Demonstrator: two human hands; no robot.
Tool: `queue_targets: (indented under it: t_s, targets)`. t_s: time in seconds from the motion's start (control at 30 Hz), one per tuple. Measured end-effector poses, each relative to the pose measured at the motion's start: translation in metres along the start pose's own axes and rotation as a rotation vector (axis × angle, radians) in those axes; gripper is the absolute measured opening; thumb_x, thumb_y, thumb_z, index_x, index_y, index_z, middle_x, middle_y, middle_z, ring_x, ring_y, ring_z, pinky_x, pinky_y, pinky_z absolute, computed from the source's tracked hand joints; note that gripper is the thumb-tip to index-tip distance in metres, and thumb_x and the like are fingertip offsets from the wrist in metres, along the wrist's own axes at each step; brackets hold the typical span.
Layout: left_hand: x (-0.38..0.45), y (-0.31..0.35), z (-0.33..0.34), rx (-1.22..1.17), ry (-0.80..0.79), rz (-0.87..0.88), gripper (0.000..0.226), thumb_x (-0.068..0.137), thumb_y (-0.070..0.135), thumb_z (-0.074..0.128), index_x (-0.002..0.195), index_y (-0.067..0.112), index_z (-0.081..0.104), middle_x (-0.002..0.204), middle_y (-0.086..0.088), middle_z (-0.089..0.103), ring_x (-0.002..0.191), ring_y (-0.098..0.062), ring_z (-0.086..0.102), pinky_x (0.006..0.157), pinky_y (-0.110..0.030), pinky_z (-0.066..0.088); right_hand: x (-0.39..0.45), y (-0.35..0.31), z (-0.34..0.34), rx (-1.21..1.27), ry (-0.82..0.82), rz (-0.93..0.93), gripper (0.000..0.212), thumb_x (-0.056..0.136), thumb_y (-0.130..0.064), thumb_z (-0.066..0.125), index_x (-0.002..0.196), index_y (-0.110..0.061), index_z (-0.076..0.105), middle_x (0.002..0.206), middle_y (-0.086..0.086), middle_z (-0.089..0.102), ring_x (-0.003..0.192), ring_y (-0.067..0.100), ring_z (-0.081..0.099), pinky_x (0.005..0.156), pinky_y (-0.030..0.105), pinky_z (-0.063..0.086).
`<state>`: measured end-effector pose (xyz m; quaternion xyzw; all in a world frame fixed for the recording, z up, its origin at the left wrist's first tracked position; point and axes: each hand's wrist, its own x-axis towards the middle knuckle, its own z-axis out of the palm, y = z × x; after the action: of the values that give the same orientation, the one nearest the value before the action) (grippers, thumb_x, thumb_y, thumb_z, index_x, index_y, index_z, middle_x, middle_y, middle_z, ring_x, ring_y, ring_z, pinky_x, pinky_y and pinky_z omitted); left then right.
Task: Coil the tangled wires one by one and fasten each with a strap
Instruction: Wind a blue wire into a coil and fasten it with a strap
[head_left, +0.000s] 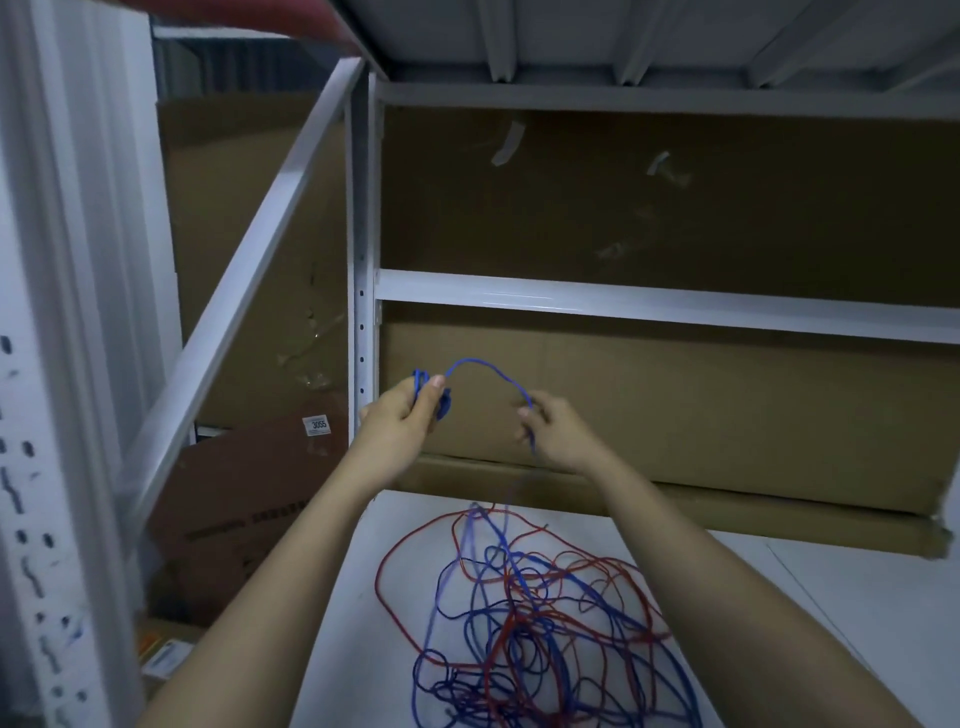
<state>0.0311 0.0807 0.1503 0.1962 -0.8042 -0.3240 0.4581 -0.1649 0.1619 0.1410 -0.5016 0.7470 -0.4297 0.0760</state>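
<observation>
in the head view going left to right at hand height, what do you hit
white perforated upright → cardboard box with label → left hand gripping a small blue wire coil → arching blue wire → right hand pinching it

A tangle of wires (524, 618) lies on the shelf (831, 613), before a cardboard box (701, 405). Both hands hang above it, left hand (400, 415) left of right hand (558, 434).
</observation>
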Motion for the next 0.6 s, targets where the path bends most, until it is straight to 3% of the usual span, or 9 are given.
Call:
queue_targets:
  t_s: [0.07, 0.17, 0.33, 0.4, 0.47, 0.53, 0.57, 0.6]
  targets:
    - [-0.001, 0.000, 0.003, 0.061, -0.008, 0.021, 0.039, 0.101, 0.039, 0.037, 0.068, 0.021, 0.047, 0.055, 0.010, 0.043, 0.056, -0.003, 0.046, 0.072, -0.031, 0.033, -0.009, 0.000, 0.009, -0.165, 0.132, -0.048, 0.050, 0.099, -0.020, 0.049, 0.146, -0.017, 0.033, 0.136, 0.011, 0.049, 0.122, 0.026, 0.048, 0.103, 0.037, 0.039]
    - [-0.001, 0.002, 0.010, 0.109, -0.019, 0.035, 0.040, 0.101, 0.040, 0.035, 0.068, 0.019, 0.045, 0.058, 0.007, 0.045, 0.064, -0.013, 0.046, 0.079, -0.037, 0.033, -0.025, -0.017, 0.021, -0.127, 0.320, -0.213, 0.060, 0.096, -0.019, 0.053, 0.150, -0.024, 0.026, 0.145, 0.004, 0.037, 0.130, 0.021, 0.039, 0.106, 0.036, 0.037]
    - [0.001, 0.000, 0.017, 0.022, 0.012, 0.100, 0.040, 0.101, 0.040, 0.036, 0.069, 0.020, 0.049, 0.056, 0.009, 0.046, 0.056, -0.009, 0.046, 0.071, -0.036, 0.037, -0.030, -0.027, 0.041, 0.330, 0.290, -0.085, 0.043, 0.101, -0.022, 0.043, 0.144, -0.016, 0.040, 0.138, 0.003, 0.048, 0.115, 0.006, 0.048, 0.094, 0.019, 0.038]
    - [0.001, 0.003, 0.018, -0.024, -0.002, 0.101, 0.039, 0.101, 0.039, 0.036, 0.072, 0.019, 0.052, 0.057, 0.009, 0.047, 0.056, -0.007, 0.045, 0.066, -0.033, 0.038, -0.029, -0.029, 0.042, 0.483, 0.339, -0.033, 0.034, 0.102, -0.019, 0.041, 0.132, -0.013, 0.053, 0.116, 0.006, 0.063, 0.094, 0.006, 0.053, 0.086, 0.021, 0.043]
    - [0.001, 0.005, 0.018, -0.064, -0.011, 0.074, 0.037, 0.101, 0.038, 0.036, 0.076, 0.018, 0.054, 0.060, 0.009, 0.048, 0.058, -0.008, 0.046, 0.066, -0.032, 0.039, -0.029, -0.031, 0.035, 0.516, 0.426, -0.054, 0.025, 0.101, -0.017, 0.043, 0.117, -0.011, 0.062, 0.082, -0.004, 0.061, 0.071, 0.003, 0.052, 0.069, 0.016, 0.043]
    - [-0.001, 0.006, 0.017, -0.130, -0.032, 0.047, 0.036, 0.102, 0.036, 0.037, 0.076, 0.019, 0.054, 0.061, 0.009, 0.048, 0.058, -0.007, 0.045, 0.065, -0.029, 0.038, -0.029, -0.034, 0.022, 0.497, 0.554, -0.108, 0.012, 0.098, -0.020, 0.051, 0.104, -0.017, 0.061, 0.075, -0.009, 0.057, 0.062, 0.002, 0.050, 0.059, 0.014, 0.041]
    - [-0.003, 0.005, 0.017, -0.173, -0.058, 0.029, 0.036, 0.101, 0.036, 0.036, 0.075, 0.019, 0.054, 0.061, 0.010, 0.047, 0.057, -0.006, 0.044, 0.064, -0.027, 0.038, -0.029, -0.037, 0.014, 0.489, 0.612, -0.138, 0.003, 0.095, -0.022, 0.056, 0.097, -0.022, 0.058, 0.075, -0.010, 0.057, 0.063, 0.002, 0.051, 0.060, 0.014, 0.042]
    - [-0.005, 0.003, 0.016, -0.209, -0.095, 0.006, 0.037, 0.101, 0.037, 0.036, 0.073, 0.019, 0.052, 0.059, 0.010, 0.046, 0.056, -0.004, 0.042, 0.063, -0.025, 0.037, -0.028, -0.040, 0.008, 0.469, 0.681, -0.185, 0.007, 0.093, -0.023, 0.061, 0.089, -0.026, 0.056, 0.077, -0.011, 0.057, 0.067, 0.004, 0.053, 0.063, 0.017, 0.043]
